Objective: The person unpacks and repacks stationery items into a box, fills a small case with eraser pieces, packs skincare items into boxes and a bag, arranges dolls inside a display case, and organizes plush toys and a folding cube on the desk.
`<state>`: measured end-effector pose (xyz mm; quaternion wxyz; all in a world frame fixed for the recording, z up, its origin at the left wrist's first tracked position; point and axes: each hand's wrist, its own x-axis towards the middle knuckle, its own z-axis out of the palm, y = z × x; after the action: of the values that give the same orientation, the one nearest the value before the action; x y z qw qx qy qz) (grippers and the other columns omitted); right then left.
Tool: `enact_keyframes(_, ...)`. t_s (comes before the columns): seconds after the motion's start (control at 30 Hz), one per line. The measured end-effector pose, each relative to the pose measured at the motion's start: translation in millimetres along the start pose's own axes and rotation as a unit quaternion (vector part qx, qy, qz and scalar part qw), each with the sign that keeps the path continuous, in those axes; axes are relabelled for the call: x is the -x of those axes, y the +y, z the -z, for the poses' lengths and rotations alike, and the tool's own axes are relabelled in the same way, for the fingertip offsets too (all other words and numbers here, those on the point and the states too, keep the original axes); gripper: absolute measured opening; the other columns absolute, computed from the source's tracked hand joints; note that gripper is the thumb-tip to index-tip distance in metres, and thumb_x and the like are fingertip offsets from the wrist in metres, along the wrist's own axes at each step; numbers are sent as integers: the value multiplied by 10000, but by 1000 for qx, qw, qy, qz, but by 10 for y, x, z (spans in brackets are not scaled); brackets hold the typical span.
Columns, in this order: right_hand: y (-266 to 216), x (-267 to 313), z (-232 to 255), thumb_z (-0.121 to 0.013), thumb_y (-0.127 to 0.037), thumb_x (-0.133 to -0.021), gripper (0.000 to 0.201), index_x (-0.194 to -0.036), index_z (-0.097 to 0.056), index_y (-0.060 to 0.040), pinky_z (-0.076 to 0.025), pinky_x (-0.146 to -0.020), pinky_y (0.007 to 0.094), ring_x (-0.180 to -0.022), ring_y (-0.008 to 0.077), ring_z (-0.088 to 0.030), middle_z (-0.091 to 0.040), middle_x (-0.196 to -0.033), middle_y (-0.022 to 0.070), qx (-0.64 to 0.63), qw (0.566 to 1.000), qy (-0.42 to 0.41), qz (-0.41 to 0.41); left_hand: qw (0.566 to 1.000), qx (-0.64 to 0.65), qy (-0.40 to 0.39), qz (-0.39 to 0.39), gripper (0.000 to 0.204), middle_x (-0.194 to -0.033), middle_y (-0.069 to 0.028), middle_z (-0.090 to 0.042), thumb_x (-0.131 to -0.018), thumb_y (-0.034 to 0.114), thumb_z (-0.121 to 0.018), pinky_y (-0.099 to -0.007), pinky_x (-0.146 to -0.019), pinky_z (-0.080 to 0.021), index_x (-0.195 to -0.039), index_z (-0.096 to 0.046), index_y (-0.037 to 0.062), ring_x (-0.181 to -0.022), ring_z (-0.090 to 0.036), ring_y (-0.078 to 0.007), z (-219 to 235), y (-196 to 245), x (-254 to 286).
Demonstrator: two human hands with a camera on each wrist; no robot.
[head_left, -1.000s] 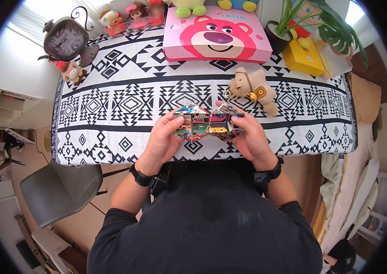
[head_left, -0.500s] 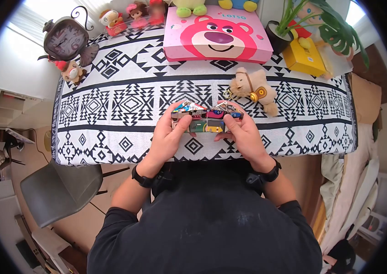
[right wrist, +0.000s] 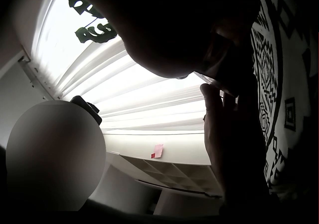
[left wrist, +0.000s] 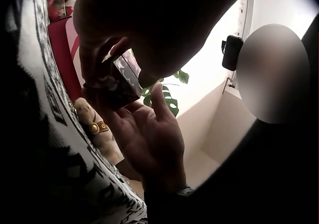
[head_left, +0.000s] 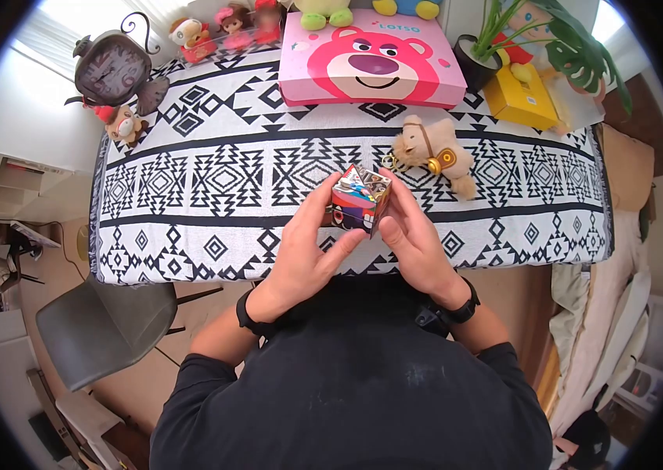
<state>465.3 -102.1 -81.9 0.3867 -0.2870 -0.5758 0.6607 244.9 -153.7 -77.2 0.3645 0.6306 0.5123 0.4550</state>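
Note:
In the head view a colourful folding picture cube (head_left: 361, 200) is held over the near part of the table, in a compact block shape. My left hand (head_left: 300, 254) grips it, fingers along its left side and thumb at its lower edge. Along the cube's right side lie the fairly straight fingers of my right hand (head_left: 419, 247). The left wrist view shows the cube (left wrist: 117, 82) dark under the left hand (left wrist: 134, 19); there the right hand (left wrist: 152, 139) has its palm exposed, fingers touching the cube and thumb standing away. Shadow hides much in the right wrist view.
A plush camel keychain (head_left: 437, 153) lies just beyond the right hand on the patterned tablecloth (head_left: 214, 247). Farther back stand a pink bear box (head_left: 371, 66), a potted plant (head_left: 476, 63), a yellow box (head_left: 519, 102) and a clock (head_left: 112, 66). A grey chair (head_left: 104, 333) is at left.
The picture cube was a long flat strip held at both ends; it has been folded into a compact block. Both hands have come closer together, and the right thumb has come off its face.

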Motion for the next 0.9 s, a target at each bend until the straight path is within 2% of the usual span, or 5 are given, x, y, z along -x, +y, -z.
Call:
enact_keyframes(0.23,-48,-11,-56,-763,-278,-1170,851,-1785,-271,43,-501,-1256,404,-1536,256,-573,-539,-1668,204,-69,997,-15,-41,994,109,12,22,746,-1439,-170,-746,-955,110,-974,-408,-1062,-658,-1564,-552,15,-1342,-755,-278,32,-91,-30)
enact_keyframes(0.47,58,-2,-60,-818,-303,-1132,795,-1736,-406,8,-523,-1234,392,-1467,221,-622,-591,-1627,153,-77,997,-18,-3,988,151,18,40,801,-1537,-177,-708,-918,55,-985,-418,-1085,-656,-1587,-545,30,-1433,-710,-290,0,-99,-1)
enact_keyframes(0.67,46,-28,-42,-801,-236,-1136,668,-1679,-503,14,-521,-1215,373,-1415,187,-638,-629,-1577,125,-104,994,10,-43,992,122,14,-29,893,-1616,-168,-678,-884,43,-1001,-432,-1144,-626,-1650,-543,38,-1492,-671,-298,-48,-181,6)
enact_keyframes(0.77,92,-25,-56,-791,-135,-1127,624,-1663,-508,12,-526,-1194,366,-1375,170,-647,-648,-1527,102,-106,994,26,-11,981,193,1,4,886,-1642,-208,-631,-884,-37,-974,-443,-1241,-573,-1645,-520,-27,-1497,-645,-279,1,-112,-20)
enact_keyframes(0.9,120,-26,-96,-834,-63,-1078,629,-1625,-532,12,-515,-1211,374,-1392,176,-637,-649,-1504,100,-106,993,37,25,948,271,-32,162,828,-1602,-210,-651,-935,-27,-938,-423,-1205,-585,-1648,-521,-73,-1459,-668,-256,89,-162,-35)
